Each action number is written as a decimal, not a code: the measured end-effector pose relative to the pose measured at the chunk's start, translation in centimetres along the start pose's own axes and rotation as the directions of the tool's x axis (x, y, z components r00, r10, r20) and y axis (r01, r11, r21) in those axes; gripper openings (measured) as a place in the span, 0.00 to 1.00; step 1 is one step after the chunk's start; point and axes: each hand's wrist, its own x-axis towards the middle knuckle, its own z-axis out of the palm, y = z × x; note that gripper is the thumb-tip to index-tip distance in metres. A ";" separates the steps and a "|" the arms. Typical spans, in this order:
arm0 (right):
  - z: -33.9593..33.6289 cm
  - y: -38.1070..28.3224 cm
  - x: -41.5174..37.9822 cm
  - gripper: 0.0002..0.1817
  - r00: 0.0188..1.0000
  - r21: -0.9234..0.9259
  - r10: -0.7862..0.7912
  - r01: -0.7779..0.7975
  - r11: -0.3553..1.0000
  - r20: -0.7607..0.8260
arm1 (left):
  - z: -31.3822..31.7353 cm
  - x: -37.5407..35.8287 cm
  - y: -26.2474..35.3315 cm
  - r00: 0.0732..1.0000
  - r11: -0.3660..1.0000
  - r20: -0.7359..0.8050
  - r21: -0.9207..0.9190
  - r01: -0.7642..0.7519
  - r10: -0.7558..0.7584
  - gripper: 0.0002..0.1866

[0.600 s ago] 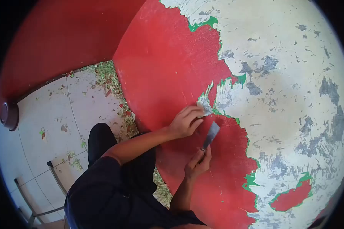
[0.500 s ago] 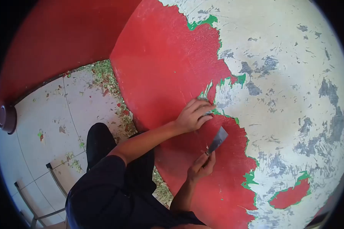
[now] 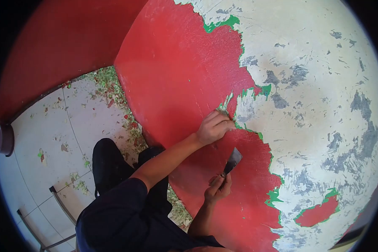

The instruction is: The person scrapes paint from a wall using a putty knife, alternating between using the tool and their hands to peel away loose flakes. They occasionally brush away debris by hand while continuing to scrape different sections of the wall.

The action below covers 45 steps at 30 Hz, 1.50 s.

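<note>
A large wall (image 3: 172, 84) has red paint on its left part and a bare whitish surface with grey patches on its right. Thin green edges run along the ragged border. At that border, my left hand (image 3: 215, 127) is closed, its fingertips pressed together by the torn edge; whatever they pinch is too small to make out. Lower down, my right hand (image 3: 218, 187) grips the handle of a scraper (image 3: 234, 157), whose flat metal blade points up and to the right, over the red paint.
Paint flakes (image 3: 113, 90) lie along the wall's foot on the tiled floor (image 3: 42, 143). A dark round container (image 3: 5, 140) stands at the far left. Dark metal bars (image 3: 63, 206) are at the lower left. A red island (image 3: 318, 213) remains on the whitish surface.
My left hand's fingers have drawn closer together at the torn edge. My right hand has shifted slightly left with the scraper, whose blade has moved left and down.
</note>
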 end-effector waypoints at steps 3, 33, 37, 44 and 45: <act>0.8 -0.4 0.2 0.17 0.999 0.030 -0.006 0.007 1.000 -0.033 | -0.5 0.5 0.5 0.997 0.994 0.069 0.103 -0.025 0.018 0.06; 8.2 -6.0 9.0 0.22 0.847 0.242 0.426 -0.507 0.827 0.319 | -6.1 3.3 4.5 -0.021 -0.131 0.540 -0.167 0.977 -0.841 0.20; 11.2 -5.7 10.8 0.22 0.959 0.180 0.219 -0.251 0.951 0.178 | -5.0 4.5 2.4 0.087 -0.102 0.473 -0.360 0.927 -0.877 0.20; 10.6 -3.3 8.6 0.23 0.943 0.206 0.248 -0.294 0.933 0.221 | -5.0 0.6 1.2 0.171 0.080 0.480 -0.205 0.976 -0.860 0.21; 10.6 -3.9 8.7 0.23 0.938 0.220 0.273 -0.319 0.922 0.216 | -5.1 1.2 1.5 0.150 0.030 0.495 -0.242 0.970 -0.856 0.21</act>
